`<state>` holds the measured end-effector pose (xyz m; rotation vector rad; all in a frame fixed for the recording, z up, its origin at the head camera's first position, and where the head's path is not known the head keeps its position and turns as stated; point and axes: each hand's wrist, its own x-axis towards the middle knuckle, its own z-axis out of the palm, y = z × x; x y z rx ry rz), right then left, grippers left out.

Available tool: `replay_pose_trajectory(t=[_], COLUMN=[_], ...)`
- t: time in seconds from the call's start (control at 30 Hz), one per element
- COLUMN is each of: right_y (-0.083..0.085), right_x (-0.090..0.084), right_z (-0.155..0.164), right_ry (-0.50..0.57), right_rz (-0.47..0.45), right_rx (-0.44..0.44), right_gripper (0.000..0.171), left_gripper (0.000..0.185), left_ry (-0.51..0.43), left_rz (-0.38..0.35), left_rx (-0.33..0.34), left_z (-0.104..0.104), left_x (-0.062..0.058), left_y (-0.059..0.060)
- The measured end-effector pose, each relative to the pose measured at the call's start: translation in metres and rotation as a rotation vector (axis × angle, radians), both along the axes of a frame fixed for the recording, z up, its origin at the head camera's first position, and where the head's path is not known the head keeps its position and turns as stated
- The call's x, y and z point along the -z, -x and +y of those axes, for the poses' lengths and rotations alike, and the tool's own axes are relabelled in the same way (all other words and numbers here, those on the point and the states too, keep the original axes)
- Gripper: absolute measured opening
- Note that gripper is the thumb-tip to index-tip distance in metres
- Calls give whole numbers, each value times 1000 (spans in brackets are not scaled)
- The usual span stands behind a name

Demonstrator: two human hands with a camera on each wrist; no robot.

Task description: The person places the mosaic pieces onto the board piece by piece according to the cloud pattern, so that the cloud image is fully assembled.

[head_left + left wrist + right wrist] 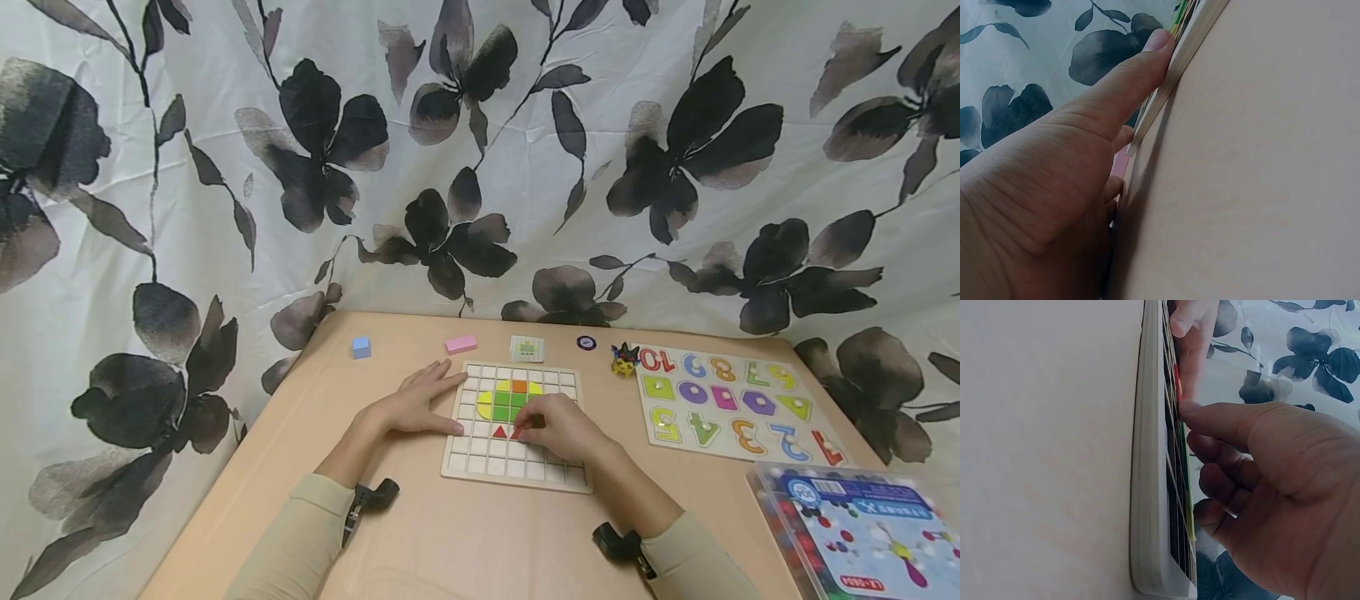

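Note:
A white grid board [480, 463] lies on the table with green squares [509, 407], an orange square [519, 386] and yellow rounded pieces [485, 405] in its cells. Below them sits a red triangle [499, 432]. My left hand [415, 402] rests along the board's left side with fingers spread; in the left wrist view the thumb [1135, 69] touches the board's edge. Over the middle of the board, my right hand [558, 427] pinches a small red piece [516, 433], apparently another triangle, partly covered by the fingertips.
Behind the board are a blue block [361, 347], a pink block [461, 343], a patterned card [527, 349], a dark round disc [587, 342] and a small yellow-black figure [624, 360]. A number puzzle board [735, 404] lies right, with a clear plastic box [855, 533] nearer.

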<state>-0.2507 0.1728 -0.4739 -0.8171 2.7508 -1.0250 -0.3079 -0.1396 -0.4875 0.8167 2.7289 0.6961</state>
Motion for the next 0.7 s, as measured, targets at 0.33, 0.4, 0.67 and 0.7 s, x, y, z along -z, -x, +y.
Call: replay_pose_trajectory(t=[0.33,0.4,0.67,0.7], right_y=[-1,-2,-3,-4], right_x=[-2,-3,-4,-5], right_z=[0,0,0,0], right_ry=[-63,-76,-83,-85], right_rz=[22,30,25,22], right_rx=[-10,-11,-2,-2], right_gripper=[13,14,15,15], left_gripper=[105,105,105,105], left_ry=[8,9,2,2], left_rz=[10,11,10,10], left_rx=[4,5,6,6], left_z=[-1,-1,-1,-1], left_x=[3,3,3,3], left_y=[2,2,1,1])
